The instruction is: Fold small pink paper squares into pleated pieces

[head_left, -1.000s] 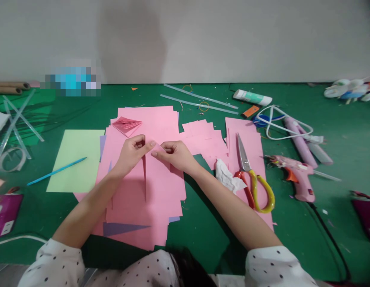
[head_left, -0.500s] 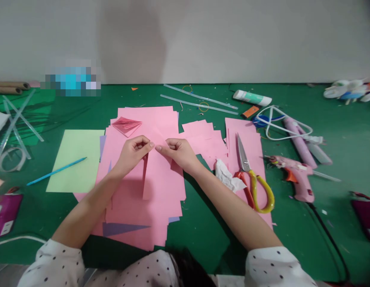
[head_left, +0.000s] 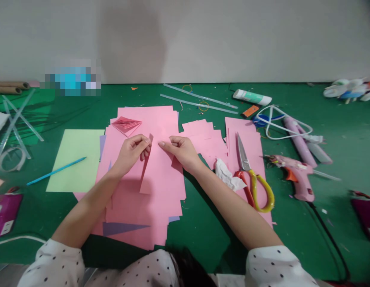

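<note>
A small piece of pink paper [head_left: 156, 171] is held up over a stack of larger pink sheets [head_left: 137, 207]. My right hand [head_left: 181, 150] pinches its upper right side between thumb and fingers. At the left edge of the same piece, my left hand [head_left: 134, 152] is closed, thumb against fingertips. The exact grip there is partly hidden. Just beyond my left hand, a pleated pink paper fold [head_left: 126, 125] lies on the stack. Smaller pink pieces [head_left: 207, 139] lie to the right of my right hand.
On the right, scissors [head_left: 250, 175] with red and yellow handles lie on pink strips beside a crumpled tissue [head_left: 228, 175]. A pink glue gun [head_left: 295, 173] trails a black cord. Leftward, a blue pencil [head_left: 57, 170] rests on light green paper [head_left: 80, 147]. Clear glue sticks [head_left: 199, 104] lie behind.
My hands have moved slightly apart, the left a little leftward and the right a little rightward. The pink piece has tilted slightly, its lower edge shifting left and up.
</note>
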A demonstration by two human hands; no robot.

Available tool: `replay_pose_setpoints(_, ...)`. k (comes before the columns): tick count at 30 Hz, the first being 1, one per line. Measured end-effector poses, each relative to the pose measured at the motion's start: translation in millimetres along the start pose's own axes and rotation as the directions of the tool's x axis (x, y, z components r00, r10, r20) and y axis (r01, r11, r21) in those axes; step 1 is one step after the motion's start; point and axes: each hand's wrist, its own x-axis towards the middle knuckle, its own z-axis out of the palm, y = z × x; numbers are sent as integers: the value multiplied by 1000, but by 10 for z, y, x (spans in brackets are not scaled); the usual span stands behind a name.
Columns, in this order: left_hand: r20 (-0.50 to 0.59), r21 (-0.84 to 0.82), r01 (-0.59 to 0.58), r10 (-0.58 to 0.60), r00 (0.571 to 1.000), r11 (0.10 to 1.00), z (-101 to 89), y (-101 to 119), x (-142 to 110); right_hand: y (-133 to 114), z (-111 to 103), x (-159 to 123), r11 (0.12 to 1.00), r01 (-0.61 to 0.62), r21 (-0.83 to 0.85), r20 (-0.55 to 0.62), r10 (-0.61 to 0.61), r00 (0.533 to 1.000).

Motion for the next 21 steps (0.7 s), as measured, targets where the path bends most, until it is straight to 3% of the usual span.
replay_pose_setpoints(21,30,-17,48,-47,998,999,-28,-12,19,-45,9,-27,999,16,-40,15,-16,1000)
